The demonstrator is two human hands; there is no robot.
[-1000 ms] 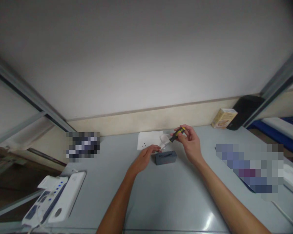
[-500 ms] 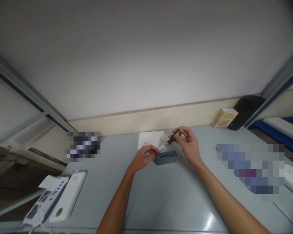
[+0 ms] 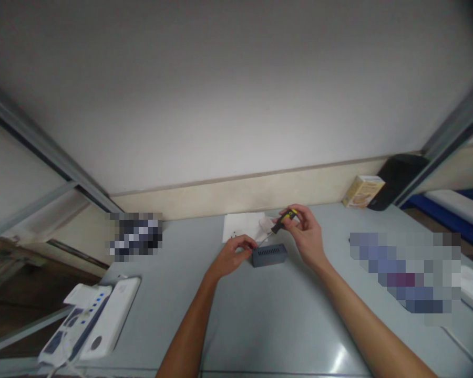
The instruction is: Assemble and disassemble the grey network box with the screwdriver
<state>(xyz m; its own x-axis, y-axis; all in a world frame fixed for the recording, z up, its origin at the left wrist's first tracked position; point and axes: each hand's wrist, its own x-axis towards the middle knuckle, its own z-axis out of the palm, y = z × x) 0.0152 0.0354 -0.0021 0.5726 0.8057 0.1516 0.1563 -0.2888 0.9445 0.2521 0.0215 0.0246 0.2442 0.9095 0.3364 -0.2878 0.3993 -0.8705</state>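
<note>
A dark grey box with a row of slots on top rests on the grey table. My right hand is closed around a black and yellow screwdriver, whose thin shaft slants down to the box's left end. Beside that end, my left hand has its thumb and index finger pinched near the shaft's tip; whatever is between them is too small to make out. White paper lies behind the box, with several tiny dark bits on it.
On the left of the table are a white power strip and a white device. A yellow carton and a black object stand at the back right. Blurred items lie on both sides.
The screwdriver handle has shifted very slightly in my right hand. Otherwise both hands and the box are nearly where they were.
</note>
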